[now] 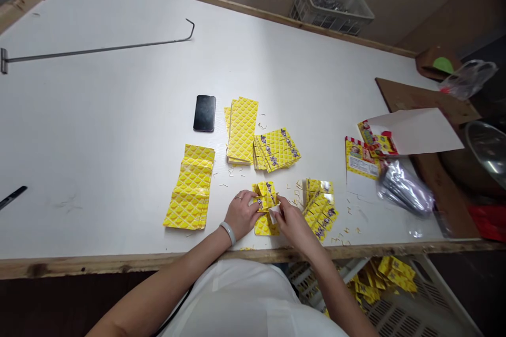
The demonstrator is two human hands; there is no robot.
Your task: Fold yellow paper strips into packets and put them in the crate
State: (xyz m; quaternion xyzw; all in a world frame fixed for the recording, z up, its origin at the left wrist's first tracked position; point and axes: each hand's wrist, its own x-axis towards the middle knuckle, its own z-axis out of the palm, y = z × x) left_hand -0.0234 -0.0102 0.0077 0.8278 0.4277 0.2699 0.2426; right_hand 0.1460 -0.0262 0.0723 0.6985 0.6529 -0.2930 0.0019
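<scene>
Near the front edge, a yellow patterned printed card (266, 225) with folded flaps lies between my two hands. My left hand (242, 214) wears a ring and a wristband, its fingers closed on the card's left side. On the other side my right hand (293, 222) pinches a flap whose white underside shows. To the right lies a pile of yellow card pieces (321, 210) with purple figures. Beyond my hands sits another such stack of cut card pieces (278, 150), beside a stack of long yellow card strips (243, 130). More creased yellow strips (190, 189) lie at the left.
A black phone (204, 113) and a long hooked metal rod (98, 50) lie on the white table (118, 116). Small scraps surround the cards. Packaging (413, 131) and a clear plastic bag (406, 189) occupy the right. A crate (435, 295) holding yellow pieces stands below the edge.
</scene>
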